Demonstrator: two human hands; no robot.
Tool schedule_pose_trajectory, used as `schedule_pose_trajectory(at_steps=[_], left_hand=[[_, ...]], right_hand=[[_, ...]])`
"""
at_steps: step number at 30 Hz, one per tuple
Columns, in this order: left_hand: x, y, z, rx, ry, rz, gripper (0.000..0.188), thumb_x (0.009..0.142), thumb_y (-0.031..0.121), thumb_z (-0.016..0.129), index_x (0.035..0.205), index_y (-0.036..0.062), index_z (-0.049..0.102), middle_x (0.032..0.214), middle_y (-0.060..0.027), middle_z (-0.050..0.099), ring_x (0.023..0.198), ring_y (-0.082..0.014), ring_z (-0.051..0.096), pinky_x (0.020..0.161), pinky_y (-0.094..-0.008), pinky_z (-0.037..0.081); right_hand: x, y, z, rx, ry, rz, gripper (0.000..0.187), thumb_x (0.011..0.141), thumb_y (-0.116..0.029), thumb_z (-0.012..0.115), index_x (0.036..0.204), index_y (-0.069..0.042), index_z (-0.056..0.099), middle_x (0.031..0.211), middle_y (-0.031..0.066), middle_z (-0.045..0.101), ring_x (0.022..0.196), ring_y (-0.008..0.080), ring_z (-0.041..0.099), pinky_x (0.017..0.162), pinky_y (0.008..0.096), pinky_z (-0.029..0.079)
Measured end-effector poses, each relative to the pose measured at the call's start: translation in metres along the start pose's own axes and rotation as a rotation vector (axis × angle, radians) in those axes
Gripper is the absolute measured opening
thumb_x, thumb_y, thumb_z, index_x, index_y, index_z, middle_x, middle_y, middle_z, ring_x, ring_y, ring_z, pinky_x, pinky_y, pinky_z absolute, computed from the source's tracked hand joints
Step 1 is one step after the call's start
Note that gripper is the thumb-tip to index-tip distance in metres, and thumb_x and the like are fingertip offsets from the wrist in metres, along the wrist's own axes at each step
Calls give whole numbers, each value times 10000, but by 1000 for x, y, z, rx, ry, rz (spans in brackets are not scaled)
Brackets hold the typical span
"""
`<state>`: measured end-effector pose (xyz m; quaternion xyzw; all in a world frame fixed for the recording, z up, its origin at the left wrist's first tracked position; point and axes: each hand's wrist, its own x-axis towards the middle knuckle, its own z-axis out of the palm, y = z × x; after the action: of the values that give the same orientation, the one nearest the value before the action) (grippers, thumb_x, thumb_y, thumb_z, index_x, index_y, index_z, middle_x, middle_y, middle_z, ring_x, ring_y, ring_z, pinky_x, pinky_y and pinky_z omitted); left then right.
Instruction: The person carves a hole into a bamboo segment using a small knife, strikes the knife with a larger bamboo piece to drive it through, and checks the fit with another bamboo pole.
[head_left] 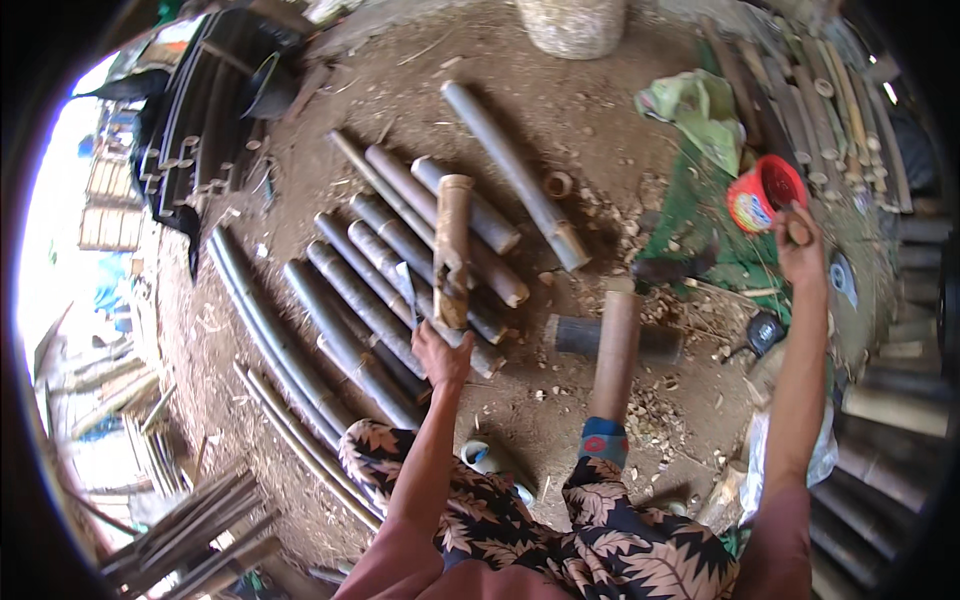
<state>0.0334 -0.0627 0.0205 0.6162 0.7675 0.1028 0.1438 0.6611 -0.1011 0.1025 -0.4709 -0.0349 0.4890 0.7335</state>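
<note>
My left hand (441, 355) is closed around a narrow tool with a flat pale blade, like a chisel (408, 285). Right beside it, a short bamboo tube (453, 215) with a rough hole cut in its side ends at my fingers; whether they grip it too I cannot tell. My right hand (803, 258) is raised at the right, closed on a wooden stick (799, 233) whose round end shows. Just beyond that hand is a red bucket (748, 208) with a dark red inside. Another bamboo tube (615, 350) lies across a dark bamboo piece (577, 336) before my leg.
Several cut bamboo poles (345, 300) lie side by side on the dirt floor to the left, and one longer pole (510, 165) lies ahead. A green sack (698, 110), a dark round object (765, 330), wood chips and stacked bamboo (880, 480) are on the right.
</note>
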Motion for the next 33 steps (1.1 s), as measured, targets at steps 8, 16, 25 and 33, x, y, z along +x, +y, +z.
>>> schedule_pose_trajectory(at_steps=[8,16,25,33], left_hand=[[72,-23,18,55,-173,51,779,656,381,749,1229,-30,419,1177,-262,519,1116,-420,503,949,-473,434],[134,131,41,-166,-169,-144,886,738,542,658,1261,-110,363,1224,-309,458,1176,-430,472,984,-446,426],[99,181,94,192,103,652,686,762,119,574,1420,93,383,1435,-176,345,1349,-365,304,1079,-523,295],[6,88,79,-118,-215,-34,763,723,343,765,1253,-52,384,1250,-283,479,1183,-420,468,988,-432,419]], right_hand=[[-121,28,26,-251,77,84,315,829,-259,699,999,-8,613,825,78,625,768,149,632,628,229,515],[-254,80,16,-736,271,-5,361,842,-54,572,1193,-51,489,830,45,557,558,117,538,450,264,446],[-314,209,-55,-1382,313,-421,590,801,1,625,1345,-15,397,1136,164,547,1009,259,572,893,348,454],[-348,270,-105,-1591,149,-113,525,793,-85,654,1253,-17,411,1122,227,458,1032,453,525,834,507,467]])
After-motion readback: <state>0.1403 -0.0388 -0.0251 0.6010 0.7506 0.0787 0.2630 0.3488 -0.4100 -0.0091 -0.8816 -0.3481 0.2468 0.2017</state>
